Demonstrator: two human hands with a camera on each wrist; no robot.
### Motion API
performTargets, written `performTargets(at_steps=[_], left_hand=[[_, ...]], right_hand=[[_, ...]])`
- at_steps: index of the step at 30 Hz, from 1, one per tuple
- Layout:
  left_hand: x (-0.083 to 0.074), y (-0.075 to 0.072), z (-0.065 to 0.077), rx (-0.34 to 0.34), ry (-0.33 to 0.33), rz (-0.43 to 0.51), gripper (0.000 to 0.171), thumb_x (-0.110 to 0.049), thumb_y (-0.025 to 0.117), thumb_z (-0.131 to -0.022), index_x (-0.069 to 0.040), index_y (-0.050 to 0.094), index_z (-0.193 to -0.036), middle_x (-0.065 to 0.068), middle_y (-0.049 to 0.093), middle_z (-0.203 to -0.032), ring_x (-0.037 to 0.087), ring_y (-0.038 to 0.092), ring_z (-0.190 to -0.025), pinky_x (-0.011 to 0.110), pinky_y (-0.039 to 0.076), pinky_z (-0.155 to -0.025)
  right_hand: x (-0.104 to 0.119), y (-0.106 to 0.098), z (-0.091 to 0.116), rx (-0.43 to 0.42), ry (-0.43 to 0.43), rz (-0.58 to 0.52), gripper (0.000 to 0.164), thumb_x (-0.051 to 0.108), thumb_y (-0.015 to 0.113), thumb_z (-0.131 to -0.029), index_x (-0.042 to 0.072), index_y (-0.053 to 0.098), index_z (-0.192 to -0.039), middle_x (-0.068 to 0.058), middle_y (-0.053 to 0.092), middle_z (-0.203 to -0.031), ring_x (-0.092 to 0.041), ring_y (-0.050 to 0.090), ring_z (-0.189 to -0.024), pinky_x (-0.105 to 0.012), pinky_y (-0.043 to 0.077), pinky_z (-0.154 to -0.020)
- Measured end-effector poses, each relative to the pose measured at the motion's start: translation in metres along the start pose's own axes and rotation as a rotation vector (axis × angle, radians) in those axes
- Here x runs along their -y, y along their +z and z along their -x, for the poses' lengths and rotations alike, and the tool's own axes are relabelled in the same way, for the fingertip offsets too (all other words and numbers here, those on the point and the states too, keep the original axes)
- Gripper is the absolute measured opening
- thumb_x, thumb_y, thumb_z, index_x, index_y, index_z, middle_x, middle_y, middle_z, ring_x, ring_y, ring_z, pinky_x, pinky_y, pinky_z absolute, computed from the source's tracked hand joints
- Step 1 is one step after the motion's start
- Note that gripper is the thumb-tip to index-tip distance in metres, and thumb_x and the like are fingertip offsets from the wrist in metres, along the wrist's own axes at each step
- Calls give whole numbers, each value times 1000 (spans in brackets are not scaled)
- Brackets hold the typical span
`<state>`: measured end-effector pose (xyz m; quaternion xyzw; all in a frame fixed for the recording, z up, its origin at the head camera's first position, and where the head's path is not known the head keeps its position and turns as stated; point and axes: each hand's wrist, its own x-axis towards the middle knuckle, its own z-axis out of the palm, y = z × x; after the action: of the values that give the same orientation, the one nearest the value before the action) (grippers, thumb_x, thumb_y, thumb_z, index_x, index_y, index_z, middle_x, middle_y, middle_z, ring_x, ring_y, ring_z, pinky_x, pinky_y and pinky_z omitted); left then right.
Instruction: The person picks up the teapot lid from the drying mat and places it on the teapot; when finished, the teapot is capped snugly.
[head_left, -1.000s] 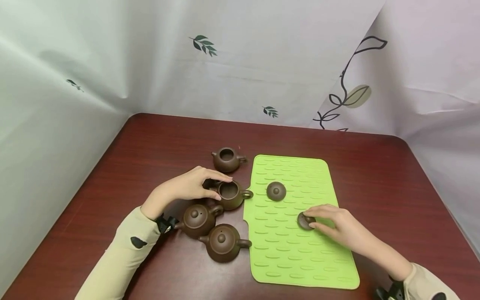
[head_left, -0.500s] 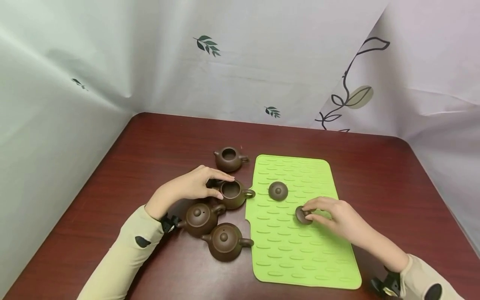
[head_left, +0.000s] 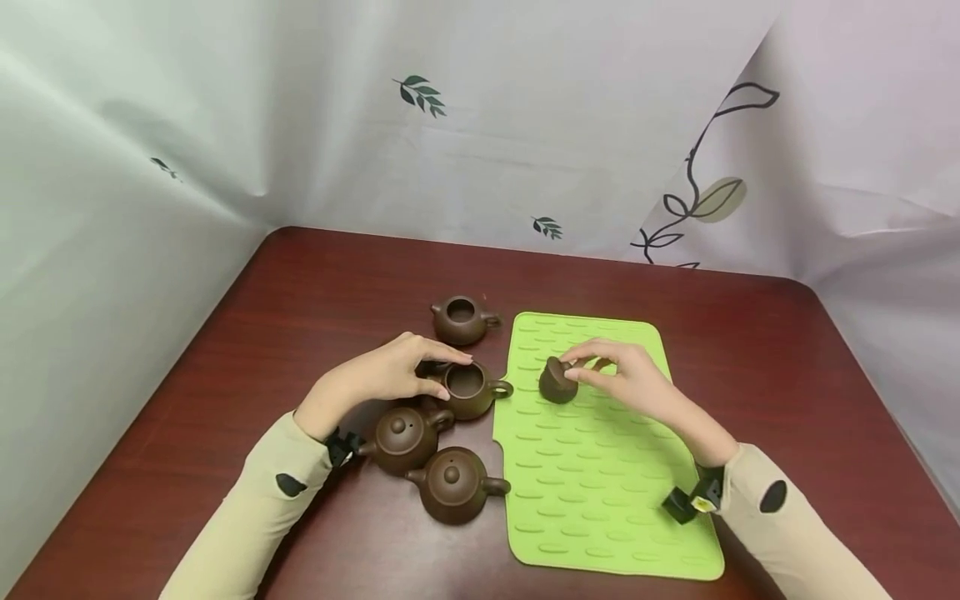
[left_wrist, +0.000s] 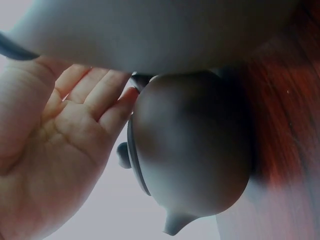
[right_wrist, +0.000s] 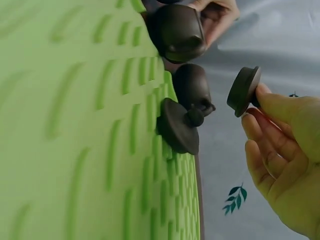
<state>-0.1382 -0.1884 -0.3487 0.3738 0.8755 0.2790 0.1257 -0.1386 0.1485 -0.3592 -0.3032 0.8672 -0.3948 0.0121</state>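
Dark brown lid (right_wrist: 243, 90): you have it tilted above the green mat (head_left: 600, 521), its knob pinched between thumb and fingertips of your right grip (head_left: 633, 379), which is closed down to the knob's width. In the head view it overlaps a second lid (right_wrist: 175, 125), which lies knob up on the mat; the right wrist view shows a gap between the two.

Your left grip (head_left: 390, 367) is spread to pot width, thumb and fingers holding the rim of an open teapot (head_left: 471, 408) just left of the mat. A further open teapot (head_left: 461, 330) stands beyond it on the table (head_left: 337, 287). Nearer you, two lidded teapots (head_left: 454, 497) sit side by side, spouts to the left. White patterned sheeting (head_left: 480, 150) hangs behind.
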Motion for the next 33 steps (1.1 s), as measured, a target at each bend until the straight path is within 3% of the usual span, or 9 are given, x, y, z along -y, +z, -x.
performTargets(at_steps=[5, 9, 13, 22, 27, 33], left_hand=[[1, 2, -1, 7, -4, 81, 49, -16, 75, -79, -9, 55, -123, 6, 61, -123, 19, 56, -116, 39, 45, -95], [2, 4, -1, 10, 9, 124, 50, -14, 75, -79, -9, 51, -122, 7, 61, -123, 19, 56, -117, 41, 44, -96], [2, 4, -3, 12, 11, 124, 51, -13, 75, -79, -8, 50, -123, 8, 61, -123, 20, 55, -117, 39, 44, -97], [3, 5, -5, 12, 2, 125, 53, -12, 75, -79, -7, 50, -124, 8, 60, -123, 20, 55, -117, 38, 44, -97], [4, 5, -5, 5, 19, 138, 51, -10, 75, -78, -6, 51, -123, 7, 60, -123, 19, 56, -116, 35, 44, -97], [6, 3, -2, 3, 7, 123, 51, -10, 75, -78, -6, 51, -123, 7, 61, -123, 19, 56, -116, 35, 44, -97]], right_hand=[[5, 10, -22, 34, 59, -67, 18, 22, 68, -86, 17, 71, -103, 3, 68, -103, -8, 61, -88, -29, 52, -76], [12, 26, -39, 69, 46, -102, 18, 23, 67, -87, 18, 70, -104, 5, 68, -100, -9, 62, -87, -32, 52, -77], [21, 43, -53, 94, -27, -99, 17, 21, 68, -87, 18, 71, -103, 6, 68, -96, -7, 61, -85, -30, 51, -75], [39, 64, -66, 184, -206, -30, 18, 22, 67, -87, 16, 71, -103, 4, 67, -104, -6, 58, -87, -30, 50, -71], [41, 71, -67, 202, -300, 75, 19, 20, 66, -88, 13, 71, -104, 0, 67, -106, -9, 61, -96, -27, 50, -82], [48, 75, -66, 175, -340, 189, 19, 21, 65, -89, 13, 70, -106, 0, 67, -109, -13, 60, -104, -28, 48, -88]])
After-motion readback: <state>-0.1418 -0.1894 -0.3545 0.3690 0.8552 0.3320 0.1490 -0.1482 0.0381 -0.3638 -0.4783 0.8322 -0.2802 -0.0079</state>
